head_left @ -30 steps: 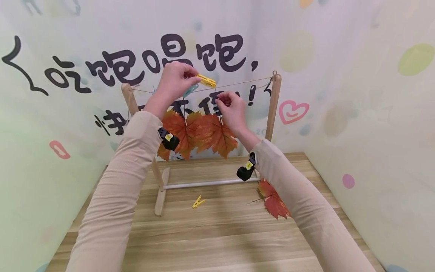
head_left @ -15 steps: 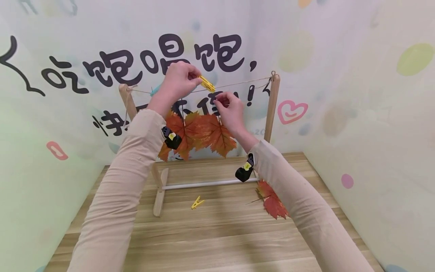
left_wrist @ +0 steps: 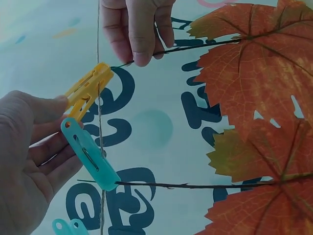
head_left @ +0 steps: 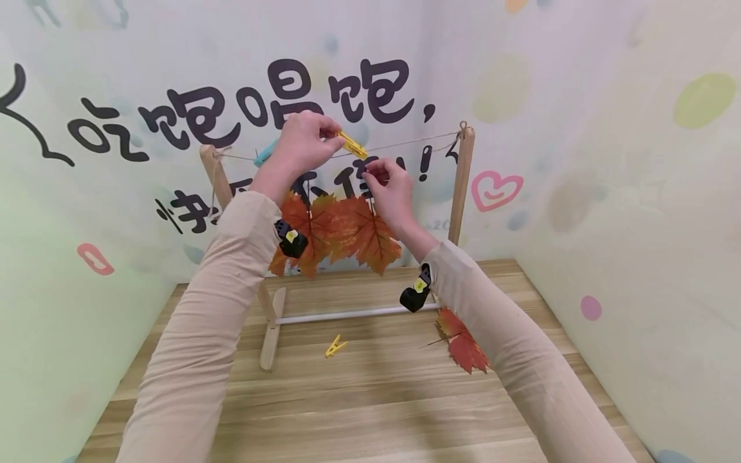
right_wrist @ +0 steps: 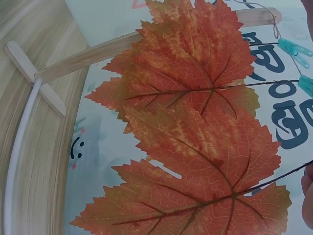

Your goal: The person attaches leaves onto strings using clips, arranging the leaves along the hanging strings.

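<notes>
My left hand (head_left: 305, 140) pinches a yellow clothespin (left_wrist: 90, 88) between thumb and fingers, tilted across the string (left_wrist: 100, 115). Just beyond its nose, my right hand (head_left: 395, 190) pinches the dark stem (left_wrist: 200, 46) of an orange artificial maple leaf (head_left: 370, 233). The stem's tip reaches the clothespin's nose in the left wrist view. Beside it, a teal clothespin (left_wrist: 90, 154) grips the string and a second leaf's stem. That leaf (head_left: 311, 225) hangs left of the held one, their edges overlapping. Another teal clothespin (right_wrist: 293, 51) sits further along the string with its own leaf.
Two wooden posts (head_left: 461, 186) carry the string, joined low down by a white rod (head_left: 359, 313). A loose yellow clothespin (head_left: 335, 346) lies on the wooden table (head_left: 324, 411). Near the right post's foot lies a red-orange leaf (head_left: 466, 344), partly behind the right forearm.
The yellow clothespin has tipped its nose downward, nearer the right hand's fingertips, as the left hand shifted slightly right. My right hand still pinches the stem, almost in place.
</notes>
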The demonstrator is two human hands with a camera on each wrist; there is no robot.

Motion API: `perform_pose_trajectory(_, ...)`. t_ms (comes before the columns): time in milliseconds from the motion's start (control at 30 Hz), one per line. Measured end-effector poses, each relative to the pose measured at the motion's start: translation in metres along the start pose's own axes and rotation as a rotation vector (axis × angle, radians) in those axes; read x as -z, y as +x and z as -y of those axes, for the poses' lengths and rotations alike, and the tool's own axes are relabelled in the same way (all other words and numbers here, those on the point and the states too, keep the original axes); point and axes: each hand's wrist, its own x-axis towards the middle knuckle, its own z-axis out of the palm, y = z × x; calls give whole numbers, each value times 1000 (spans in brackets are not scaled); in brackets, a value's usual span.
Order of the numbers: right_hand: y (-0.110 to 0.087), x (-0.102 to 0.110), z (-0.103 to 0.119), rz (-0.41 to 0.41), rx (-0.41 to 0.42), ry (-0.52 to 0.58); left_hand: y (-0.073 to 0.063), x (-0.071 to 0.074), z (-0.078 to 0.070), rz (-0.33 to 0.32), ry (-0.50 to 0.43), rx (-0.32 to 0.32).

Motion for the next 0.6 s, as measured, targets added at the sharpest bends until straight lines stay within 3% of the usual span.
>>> perform_pose_trajectory(600, -1, 1, -4, 2, 34, -1, -5, 0, 4, -18, -28, -41)
